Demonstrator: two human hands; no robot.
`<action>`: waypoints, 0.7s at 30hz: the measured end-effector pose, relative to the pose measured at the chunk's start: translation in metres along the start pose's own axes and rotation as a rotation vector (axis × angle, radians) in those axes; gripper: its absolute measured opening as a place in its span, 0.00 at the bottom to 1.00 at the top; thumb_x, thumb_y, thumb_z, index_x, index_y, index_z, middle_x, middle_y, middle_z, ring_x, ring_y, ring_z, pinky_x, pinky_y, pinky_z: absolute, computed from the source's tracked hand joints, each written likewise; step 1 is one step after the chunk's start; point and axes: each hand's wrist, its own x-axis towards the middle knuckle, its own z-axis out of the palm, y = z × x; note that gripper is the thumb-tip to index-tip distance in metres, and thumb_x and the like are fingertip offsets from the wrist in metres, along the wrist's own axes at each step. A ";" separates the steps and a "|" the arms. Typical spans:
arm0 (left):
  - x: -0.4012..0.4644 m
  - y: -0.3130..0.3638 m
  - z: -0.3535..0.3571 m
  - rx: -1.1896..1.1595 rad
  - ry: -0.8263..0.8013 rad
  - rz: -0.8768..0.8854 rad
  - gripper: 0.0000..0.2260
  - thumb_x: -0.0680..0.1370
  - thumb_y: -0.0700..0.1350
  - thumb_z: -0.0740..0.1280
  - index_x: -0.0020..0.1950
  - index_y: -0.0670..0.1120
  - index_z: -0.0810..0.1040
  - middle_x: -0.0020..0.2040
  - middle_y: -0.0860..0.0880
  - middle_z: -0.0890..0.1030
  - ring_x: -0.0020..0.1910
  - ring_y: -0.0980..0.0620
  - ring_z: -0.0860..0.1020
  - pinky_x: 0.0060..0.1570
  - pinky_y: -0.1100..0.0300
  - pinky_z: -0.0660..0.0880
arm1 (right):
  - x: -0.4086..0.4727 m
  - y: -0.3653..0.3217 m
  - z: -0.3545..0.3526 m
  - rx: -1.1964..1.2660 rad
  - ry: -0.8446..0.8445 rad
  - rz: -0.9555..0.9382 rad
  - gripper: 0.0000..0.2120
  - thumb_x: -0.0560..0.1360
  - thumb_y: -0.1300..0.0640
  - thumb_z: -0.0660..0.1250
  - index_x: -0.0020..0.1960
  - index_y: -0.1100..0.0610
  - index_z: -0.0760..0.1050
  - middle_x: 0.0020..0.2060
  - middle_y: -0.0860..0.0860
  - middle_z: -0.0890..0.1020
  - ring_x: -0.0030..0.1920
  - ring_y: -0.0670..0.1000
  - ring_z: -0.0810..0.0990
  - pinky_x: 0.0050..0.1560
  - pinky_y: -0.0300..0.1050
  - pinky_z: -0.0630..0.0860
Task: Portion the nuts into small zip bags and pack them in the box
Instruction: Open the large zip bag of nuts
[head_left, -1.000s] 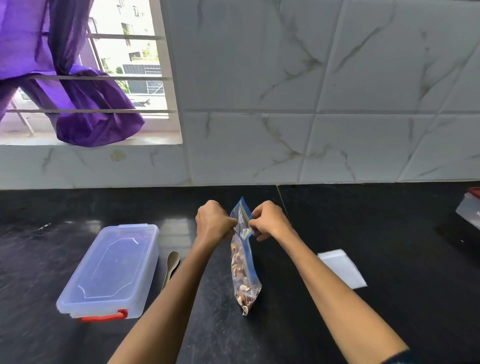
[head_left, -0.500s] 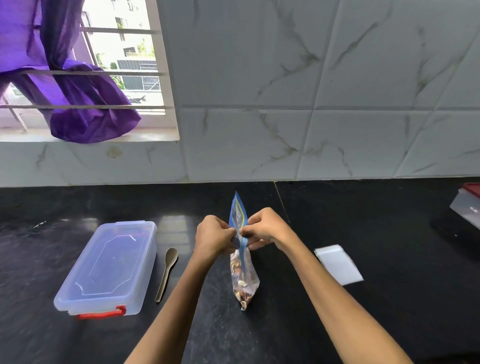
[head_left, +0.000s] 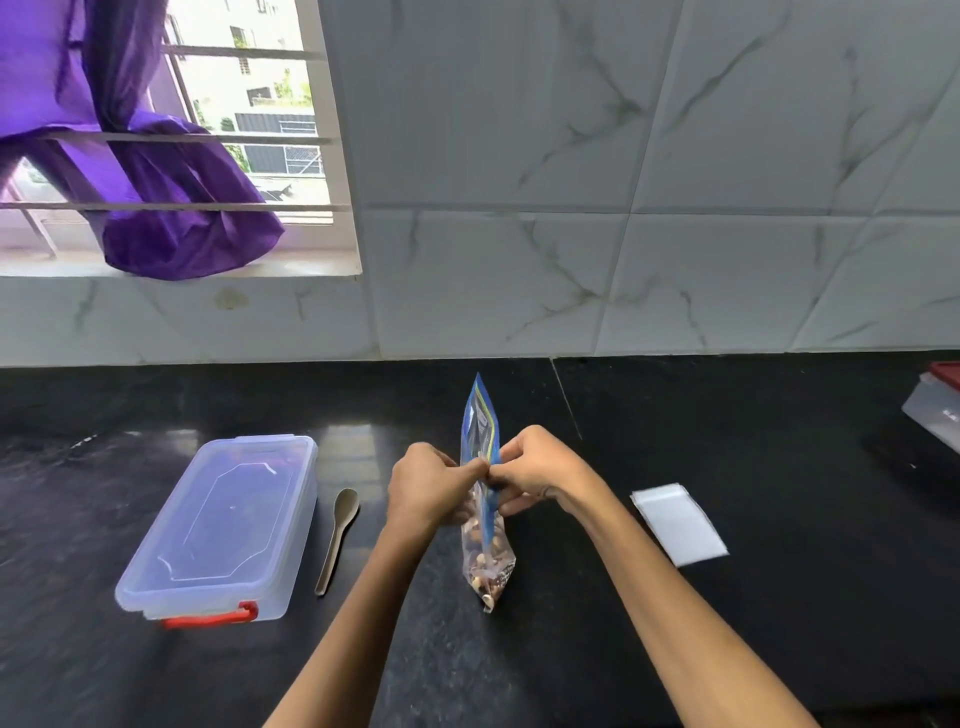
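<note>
Head view: the nut bag (head_left: 485, 551) stands upright on the black counter (head_left: 779, 623), long axis vertical, mouth up. Left hand (head_left: 431, 486) and right hand (head_left: 540, 475) pinch its seal from opposite sides, probably pulling it open. Small zip bags (head_left: 680, 522) lie right, the box (head_left: 223, 525) left.
</note>
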 end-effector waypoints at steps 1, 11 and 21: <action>-0.003 0.000 -0.001 -0.018 -0.069 -0.034 0.12 0.75 0.47 0.70 0.40 0.39 0.82 0.34 0.42 0.83 0.32 0.48 0.83 0.37 0.55 0.82 | -0.001 0.001 0.000 0.001 -0.004 0.001 0.09 0.77 0.61 0.66 0.52 0.66 0.79 0.44 0.60 0.83 0.46 0.57 0.85 0.41 0.42 0.82; -0.001 -0.002 -0.013 -0.115 0.026 -0.051 0.11 0.74 0.34 0.67 0.32 0.38 0.80 0.25 0.45 0.80 0.30 0.46 0.83 0.40 0.50 0.82 | -0.002 0.007 -0.010 -0.025 0.015 0.030 0.11 0.76 0.61 0.69 0.53 0.69 0.76 0.37 0.58 0.83 0.33 0.49 0.83 0.34 0.40 0.81; -0.023 -0.008 -0.006 -0.155 -0.146 -0.088 0.09 0.75 0.45 0.71 0.40 0.40 0.83 0.37 0.41 0.84 0.33 0.48 0.83 0.33 0.60 0.80 | -0.015 0.010 0.000 0.063 -0.129 0.018 0.11 0.74 0.67 0.68 0.55 0.70 0.78 0.45 0.63 0.83 0.35 0.51 0.83 0.36 0.38 0.81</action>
